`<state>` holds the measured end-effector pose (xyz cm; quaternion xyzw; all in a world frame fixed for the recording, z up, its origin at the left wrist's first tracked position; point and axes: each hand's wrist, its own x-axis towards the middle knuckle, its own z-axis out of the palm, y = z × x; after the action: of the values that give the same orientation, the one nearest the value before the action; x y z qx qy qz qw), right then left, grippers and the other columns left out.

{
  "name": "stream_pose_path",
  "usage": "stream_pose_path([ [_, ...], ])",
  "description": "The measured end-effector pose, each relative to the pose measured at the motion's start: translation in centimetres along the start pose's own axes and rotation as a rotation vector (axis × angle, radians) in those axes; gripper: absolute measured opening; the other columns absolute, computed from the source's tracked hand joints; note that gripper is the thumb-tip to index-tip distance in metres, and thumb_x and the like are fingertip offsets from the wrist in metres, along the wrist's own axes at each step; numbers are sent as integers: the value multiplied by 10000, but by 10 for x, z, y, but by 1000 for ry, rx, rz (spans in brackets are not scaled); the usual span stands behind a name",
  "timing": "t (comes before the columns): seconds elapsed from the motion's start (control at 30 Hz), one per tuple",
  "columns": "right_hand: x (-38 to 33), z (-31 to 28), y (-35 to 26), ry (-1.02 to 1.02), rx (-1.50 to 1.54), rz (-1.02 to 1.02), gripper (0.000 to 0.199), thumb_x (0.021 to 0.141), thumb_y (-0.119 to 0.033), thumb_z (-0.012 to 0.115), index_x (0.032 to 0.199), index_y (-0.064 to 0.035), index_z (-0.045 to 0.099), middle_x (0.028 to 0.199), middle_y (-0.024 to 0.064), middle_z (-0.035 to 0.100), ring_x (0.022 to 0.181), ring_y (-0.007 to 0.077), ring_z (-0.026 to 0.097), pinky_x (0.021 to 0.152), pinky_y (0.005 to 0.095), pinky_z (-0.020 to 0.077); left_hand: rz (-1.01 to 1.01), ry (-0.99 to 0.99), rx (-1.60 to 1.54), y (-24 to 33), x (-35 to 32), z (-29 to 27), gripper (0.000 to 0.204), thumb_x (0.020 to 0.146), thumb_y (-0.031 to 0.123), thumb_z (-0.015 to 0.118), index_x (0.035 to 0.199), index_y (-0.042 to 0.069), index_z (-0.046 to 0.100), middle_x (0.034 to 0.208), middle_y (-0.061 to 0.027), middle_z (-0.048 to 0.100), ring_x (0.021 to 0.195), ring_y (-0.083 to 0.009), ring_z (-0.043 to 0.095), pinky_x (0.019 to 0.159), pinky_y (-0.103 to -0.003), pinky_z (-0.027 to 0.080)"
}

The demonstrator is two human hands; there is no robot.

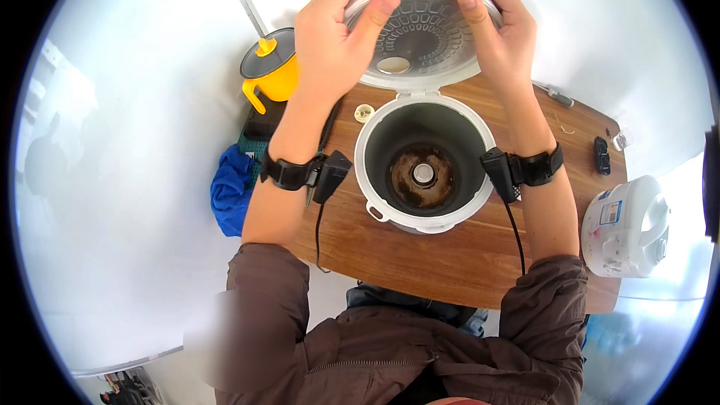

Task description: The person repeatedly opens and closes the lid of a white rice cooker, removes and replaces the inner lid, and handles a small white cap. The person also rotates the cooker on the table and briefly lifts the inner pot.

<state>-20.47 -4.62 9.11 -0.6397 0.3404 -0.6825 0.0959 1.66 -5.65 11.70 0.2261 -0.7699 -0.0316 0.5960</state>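
A white rice cooker (487,116) stands on the wooden table with its lid (424,36) swung up at the far side. My left hand (334,37) grips the lid's left edge, thumb on the inner metal face. On the right edge, my right hand (508,39) holds it the same way, fingers behind and thumb in front. The lid's inner face has embossed patterns and one oval hole. Inside the grey cavity, a brown-stained heating plate (401,180) surrounds a round metal centre button (423,173). A small cream round part (364,113) lies left of the hinge.
A yellow jug-like container (276,81) with a grey top stands far left, near a blue cloth (231,189). Another white rice cooker (616,229) sits at the right edge. A screwdriver (559,96) and a small black object (601,156) lie far right. Cables hang from both wrist devices.
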Motion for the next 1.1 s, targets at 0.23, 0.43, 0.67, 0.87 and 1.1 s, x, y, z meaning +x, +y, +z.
stream_pose_path([
  [0.23,2,-8,9,-32,-16,59,435,981,-400,739,1170,-9,714,964,1,697,888,82,589,810,244,490,-401,-98,-315,-27,-56,-17,488,945,268,788,1316,11,604,1180,-89,715,1118,-162,646,995,-321,499],
  [0.43,2,-11,12,-74,-39,113,488,978,-433,732,1238,-22,692,1047,19,700,953,95,608,860,262,497,-435,-96,-348,-46,-73,-15,408,985,265,741,1271,2,618,1120,-72,732,1024,-137,650,933,-301,508],
  [0.67,-22,-33,9,-354,-2,100,683,869,-115,827,1456,-30,488,1261,93,677,1150,188,662,1029,360,519,-387,-111,-273,-48,-72,-17,403,982,276,744,1251,-5,639,1088,-83,748,991,-149,671,895,-303,519],
  [0.87,-33,-49,34,-424,23,356,544,869,9,780,1356,-19,539,1192,118,716,1083,208,707,960,358,567,-357,-102,-203,-50,-72,-19,383,971,269,756,1218,-5,654,1054,-86,765,962,-156,687,873,-301,528],
  [1.1,-42,-41,45,-328,-201,212,501,882,-37,789,1316,-9,540,1098,132,736,1023,243,726,943,374,565,-326,-84,-215,-43,-72,-16,366,968,265,760,1204,2,663,1031,-84,768,941,-151,691,858,-294,530],
])
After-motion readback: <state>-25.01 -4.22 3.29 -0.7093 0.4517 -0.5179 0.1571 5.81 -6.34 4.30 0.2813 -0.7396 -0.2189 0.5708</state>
